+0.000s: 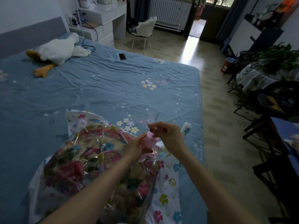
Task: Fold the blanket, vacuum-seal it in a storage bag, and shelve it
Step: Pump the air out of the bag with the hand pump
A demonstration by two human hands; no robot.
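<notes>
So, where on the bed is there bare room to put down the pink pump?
The wide bare sheet between the storage bag, the plush goose and the phone is free. A narrower strip lies along the right edge of the bed, past the bag. The near part is crowded: bag with blanket, and both hands on the pump.
</notes>
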